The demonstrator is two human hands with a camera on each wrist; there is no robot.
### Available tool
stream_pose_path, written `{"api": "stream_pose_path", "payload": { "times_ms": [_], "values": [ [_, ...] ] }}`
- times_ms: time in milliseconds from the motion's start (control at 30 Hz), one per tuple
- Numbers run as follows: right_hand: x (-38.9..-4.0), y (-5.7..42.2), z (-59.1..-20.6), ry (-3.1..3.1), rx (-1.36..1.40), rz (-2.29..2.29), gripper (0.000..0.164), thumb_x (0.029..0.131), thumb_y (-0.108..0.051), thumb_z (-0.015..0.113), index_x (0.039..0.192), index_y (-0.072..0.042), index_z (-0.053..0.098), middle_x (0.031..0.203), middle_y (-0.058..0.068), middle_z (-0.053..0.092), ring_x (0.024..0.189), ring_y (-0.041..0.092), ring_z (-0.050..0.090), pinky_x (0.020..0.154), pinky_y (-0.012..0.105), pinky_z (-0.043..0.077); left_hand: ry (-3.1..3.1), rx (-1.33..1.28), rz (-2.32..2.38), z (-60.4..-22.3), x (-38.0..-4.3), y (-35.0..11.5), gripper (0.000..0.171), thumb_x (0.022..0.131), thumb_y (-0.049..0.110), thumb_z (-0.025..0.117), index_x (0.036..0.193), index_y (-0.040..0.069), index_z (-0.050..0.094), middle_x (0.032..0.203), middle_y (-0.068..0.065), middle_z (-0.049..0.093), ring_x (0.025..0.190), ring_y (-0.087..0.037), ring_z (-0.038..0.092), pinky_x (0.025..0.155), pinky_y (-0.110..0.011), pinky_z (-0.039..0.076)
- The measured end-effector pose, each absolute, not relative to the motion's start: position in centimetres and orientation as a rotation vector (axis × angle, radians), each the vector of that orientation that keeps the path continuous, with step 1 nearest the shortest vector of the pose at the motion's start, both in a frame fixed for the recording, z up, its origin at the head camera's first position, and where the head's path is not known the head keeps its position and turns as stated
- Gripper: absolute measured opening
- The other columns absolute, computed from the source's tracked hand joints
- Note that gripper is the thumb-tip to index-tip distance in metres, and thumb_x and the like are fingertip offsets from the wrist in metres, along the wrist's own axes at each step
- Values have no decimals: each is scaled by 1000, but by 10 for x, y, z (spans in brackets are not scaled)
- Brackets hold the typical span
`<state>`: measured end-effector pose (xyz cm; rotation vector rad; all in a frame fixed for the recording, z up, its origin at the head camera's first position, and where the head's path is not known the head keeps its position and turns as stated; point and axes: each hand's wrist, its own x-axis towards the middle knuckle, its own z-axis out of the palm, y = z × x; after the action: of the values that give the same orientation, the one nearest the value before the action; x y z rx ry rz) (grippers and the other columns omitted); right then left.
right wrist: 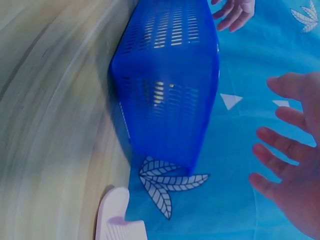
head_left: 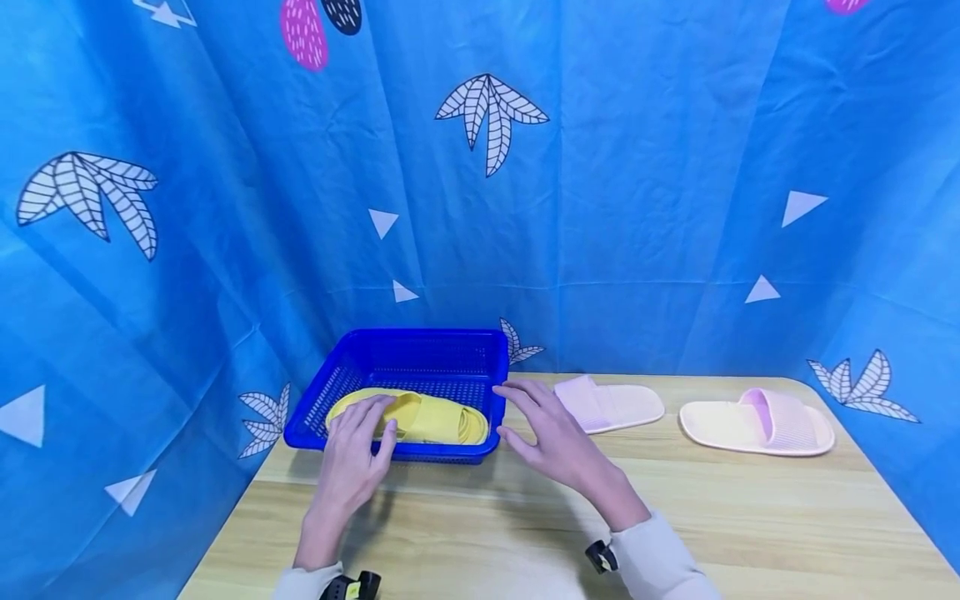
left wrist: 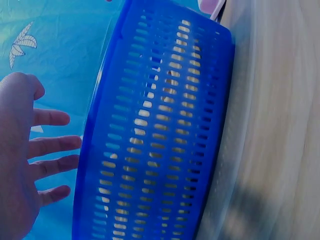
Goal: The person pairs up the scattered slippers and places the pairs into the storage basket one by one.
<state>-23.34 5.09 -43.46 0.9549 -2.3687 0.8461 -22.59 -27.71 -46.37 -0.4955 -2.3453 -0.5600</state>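
Note:
Yellow slippers (head_left: 438,419), seemingly stacked, lie inside a blue plastic basket (head_left: 420,333) on the wooden table. My left hand (head_left: 354,458) hovers over the basket's front left, its fingers spread and holding nothing. In the left wrist view the left hand (left wrist: 35,160) shows fingers apart beside the basket's rim (left wrist: 95,95). Off the basket's right side, my right hand (head_left: 551,433) has its fingers loosely extended. The right wrist view shows that right hand (right wrist: 290,145) apart from the basket (right wrist: 165,110), with nothing in it.
Two pink slippers lie on the table (head_left: 480,533): one slipper (head_left: 622,407) right of the basket, the other slipper (head_left: 787,423) farther right. A blue patterned curtain (head_left: 637,183) hangs behind the table and along its sides.

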Motion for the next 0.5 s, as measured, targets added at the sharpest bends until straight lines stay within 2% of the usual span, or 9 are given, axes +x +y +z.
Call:
{"api": "stream_pose_path", "payload": {
  "times_ms": [500],
  "values": [
    [-223, 79, -438, -2379, 890, 828, 57, 96, -29, 72, 147, -12, 54, 146, 8, 54, 136, 27, 49, 110, 49, 43, -2334, -557, -590, -459, -224, -254, 38, 100, 25, 58, 135, 13, 65, 137, -11, 63, 127, -32, 55, 106, -56, 37]
  ]
}}
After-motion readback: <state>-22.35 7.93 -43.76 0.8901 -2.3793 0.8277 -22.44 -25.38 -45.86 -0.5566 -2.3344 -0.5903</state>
